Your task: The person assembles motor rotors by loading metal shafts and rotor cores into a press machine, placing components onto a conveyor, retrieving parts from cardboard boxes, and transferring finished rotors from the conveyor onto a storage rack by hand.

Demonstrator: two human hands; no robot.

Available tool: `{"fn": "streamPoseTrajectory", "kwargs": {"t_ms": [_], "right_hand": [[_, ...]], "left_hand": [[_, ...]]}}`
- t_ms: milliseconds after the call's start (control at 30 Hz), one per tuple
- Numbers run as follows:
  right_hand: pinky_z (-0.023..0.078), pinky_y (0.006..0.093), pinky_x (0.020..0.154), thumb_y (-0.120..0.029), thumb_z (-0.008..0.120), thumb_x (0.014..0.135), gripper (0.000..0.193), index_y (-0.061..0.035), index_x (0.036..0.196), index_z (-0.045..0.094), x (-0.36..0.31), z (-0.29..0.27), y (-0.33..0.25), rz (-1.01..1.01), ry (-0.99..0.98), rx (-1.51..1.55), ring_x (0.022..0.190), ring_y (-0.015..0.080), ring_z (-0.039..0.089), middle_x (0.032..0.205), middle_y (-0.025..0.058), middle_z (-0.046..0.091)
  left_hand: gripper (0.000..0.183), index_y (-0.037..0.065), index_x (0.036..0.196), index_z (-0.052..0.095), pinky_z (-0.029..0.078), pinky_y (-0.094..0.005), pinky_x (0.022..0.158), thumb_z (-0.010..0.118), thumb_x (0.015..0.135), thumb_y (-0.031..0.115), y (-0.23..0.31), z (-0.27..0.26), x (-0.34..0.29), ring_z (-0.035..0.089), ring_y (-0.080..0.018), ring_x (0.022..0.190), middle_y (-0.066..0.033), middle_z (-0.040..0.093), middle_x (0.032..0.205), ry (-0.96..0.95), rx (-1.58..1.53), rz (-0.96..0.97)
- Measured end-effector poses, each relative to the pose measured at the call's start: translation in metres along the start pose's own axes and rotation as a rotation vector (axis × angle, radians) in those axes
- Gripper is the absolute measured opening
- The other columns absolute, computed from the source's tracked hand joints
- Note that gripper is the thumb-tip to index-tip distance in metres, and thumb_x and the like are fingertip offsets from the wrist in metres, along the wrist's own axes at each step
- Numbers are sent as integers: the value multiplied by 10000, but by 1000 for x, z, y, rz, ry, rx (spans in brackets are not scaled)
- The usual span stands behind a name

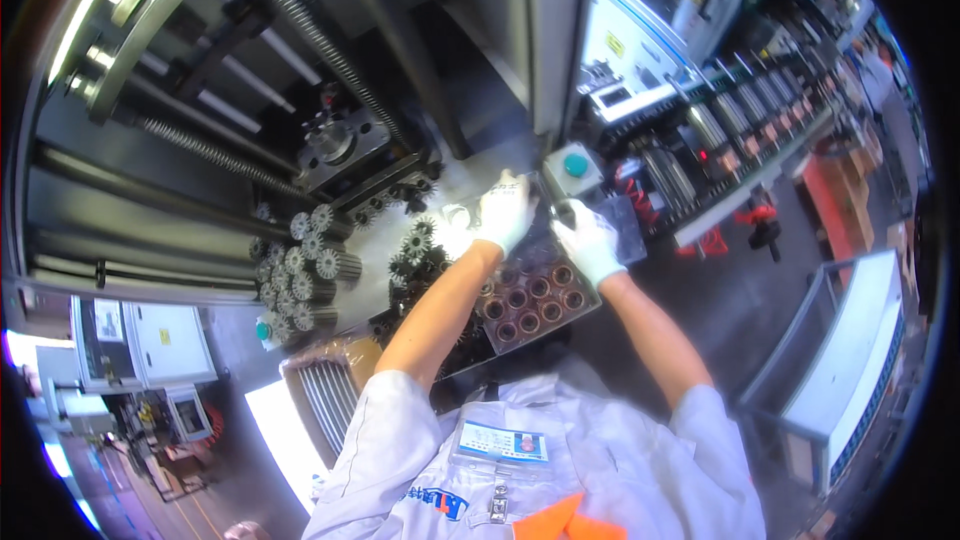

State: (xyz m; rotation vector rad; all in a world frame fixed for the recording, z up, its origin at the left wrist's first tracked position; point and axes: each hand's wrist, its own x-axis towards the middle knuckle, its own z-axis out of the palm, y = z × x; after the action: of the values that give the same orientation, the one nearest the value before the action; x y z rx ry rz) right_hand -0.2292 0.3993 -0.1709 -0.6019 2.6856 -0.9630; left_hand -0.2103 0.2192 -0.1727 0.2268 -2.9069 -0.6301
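Note:
My left hand (506,210), in a white glove, is over the metal bench just beyond a clear tray (499,342). Its fingers are bent together, and whatever they hold is hidden. My right hand (590,243), also gloved, is above the tray's far right part. Its thumb and fingers close around a small dark piece I cannot make out. Several copper-brown rings (517,298) with dark rims sit in rows in the tray. Left of my left forearm, dark toothed cores (415,250) are clustered.
Silvery toothed metal cores (300,275) stand stacked at left, beside a press (335,145) with rods and springs. A box with a green button (575,164) stands beyond my hands. A conveyor (745,130) carries cylindrical parts at right. A carton of metal shafts (325,390) is near my left elbow.

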Motion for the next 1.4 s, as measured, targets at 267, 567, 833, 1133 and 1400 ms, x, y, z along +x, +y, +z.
{"fn": "streamPoseTrajectory", "kwargs": {"t_ms": [267,567,833,1133,1400], "right_hand": [[525,460,802,-229,599,904,556,-62,1424,496,-37,-53,7,58,-42,398,886,366,696,984,197,721],[483,264,857,-44,549,942,566,-45,1498,443,-249,-58,190,522,146,793,972,87,562,1191,74,635],[479,386,1002,-99,535,899,505,-45,1402,542,-130,57,258,802,317,720,1171,322,634,1249,202,660],[494,484,942,-261,559,909,376,-81,1233,619,-15,161,352,752,143,36,1102,411,637,1150,202,688],[383,556,1074,-466,441,1005,518,-161,1422,473,2,139,277,623,-279,-59,1316,431,467,1490,231,434]], "left_hand": [[255,-13,1063,685,522,-298,793,683,949,215,16,-71,-17,648,-179,894,-127,700,971,53,-496,-81],[329,-20,1059,636,595,-382,899,775,903,235,20,-127,-129,688,-186,968,-137,674,1166,-28,-1278,-333],[290,-34,1016,714,521,-298,908,827,844,169,55,-83,-172,664,-154,1011,-166,672,1219,-173,-1156,-555],[282,-61,1011,685,512,-272,887,799,871,155,66,-60,-202,639,-159,1032,-162,624,1276,-208,-1099,-786],[228,-59,1001,676,471,-326,984,777,871,98,60,-62,-215,617,-206,1120,-182,627,1273,-143,-985,-808]]}}
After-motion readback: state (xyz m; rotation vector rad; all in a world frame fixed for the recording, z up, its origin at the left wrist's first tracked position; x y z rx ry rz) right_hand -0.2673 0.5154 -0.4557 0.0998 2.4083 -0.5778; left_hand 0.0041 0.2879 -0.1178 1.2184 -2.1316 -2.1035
